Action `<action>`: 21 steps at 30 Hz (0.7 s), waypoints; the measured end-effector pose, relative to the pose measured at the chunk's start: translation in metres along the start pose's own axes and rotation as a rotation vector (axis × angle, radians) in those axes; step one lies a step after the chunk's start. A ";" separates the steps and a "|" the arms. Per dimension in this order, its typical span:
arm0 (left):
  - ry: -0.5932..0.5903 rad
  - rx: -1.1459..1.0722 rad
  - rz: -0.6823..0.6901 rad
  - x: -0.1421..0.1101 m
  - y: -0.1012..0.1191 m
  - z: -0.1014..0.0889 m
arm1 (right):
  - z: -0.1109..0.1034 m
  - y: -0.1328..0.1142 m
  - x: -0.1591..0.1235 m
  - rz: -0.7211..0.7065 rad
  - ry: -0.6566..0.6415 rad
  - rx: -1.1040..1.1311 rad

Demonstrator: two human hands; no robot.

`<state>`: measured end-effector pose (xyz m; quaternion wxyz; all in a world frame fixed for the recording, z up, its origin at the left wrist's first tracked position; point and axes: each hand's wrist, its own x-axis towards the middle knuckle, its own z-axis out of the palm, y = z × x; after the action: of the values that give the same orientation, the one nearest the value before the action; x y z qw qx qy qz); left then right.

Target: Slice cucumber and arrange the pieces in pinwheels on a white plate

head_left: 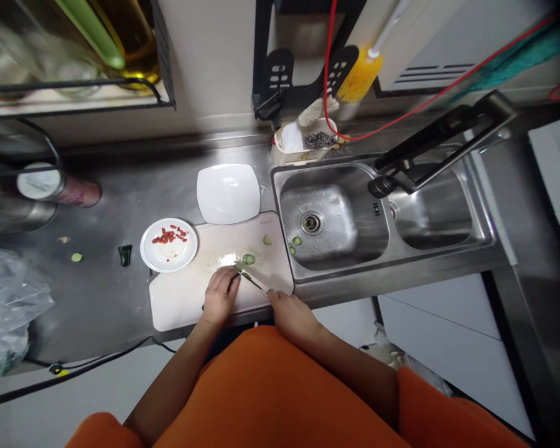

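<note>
My left hand point(221, 294) is closed over a cucumber, mostly hidden under the fingers, on the white cutting board point(177, 305). My right hand point(293, 314) grips the handle of a knife point(254, 282), whose blade lies against the cucumber's cut end beside my left fingertips. Just beyond the blade rests a cucumber slice point(249, 259), and a thinner piece point(267, 239) lies near the board's right side. A round white plate point(150, 256) with small red pieces point(170, 235) overlaps the board's left corner. Behind the board stands a square white dish point(228, 194).
At right is a double steel sink point(354, 249) with a black faucet point(448, 140); slices point(297, 241) lie in the near basin. On the left counter are a dark green cucumber end point(124, 255), a slice point(77, 257), a plastic bag point(12, 305) and a canister point(74, 190).
</note>
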<state>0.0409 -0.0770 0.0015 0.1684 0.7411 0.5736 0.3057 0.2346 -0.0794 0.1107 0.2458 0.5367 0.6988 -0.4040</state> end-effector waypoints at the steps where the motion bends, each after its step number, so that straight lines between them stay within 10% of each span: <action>1: 0.001 0.000 -0.001 0.000 0.000 0.000 | 0.000 0.000 0.000 0.000 -0.002 -0.002; 21: -0.034 -0.026 -0.001 0.002 0.000 -0.001 | 0.004 -0.009 0.036 -0.030 0.062 -0.003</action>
<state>0.0406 -0.0751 0.0026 0.1880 0.7437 0.5669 0.3004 0.2145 -0.0636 0.0830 0.2187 0.5380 0.7146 -0.3900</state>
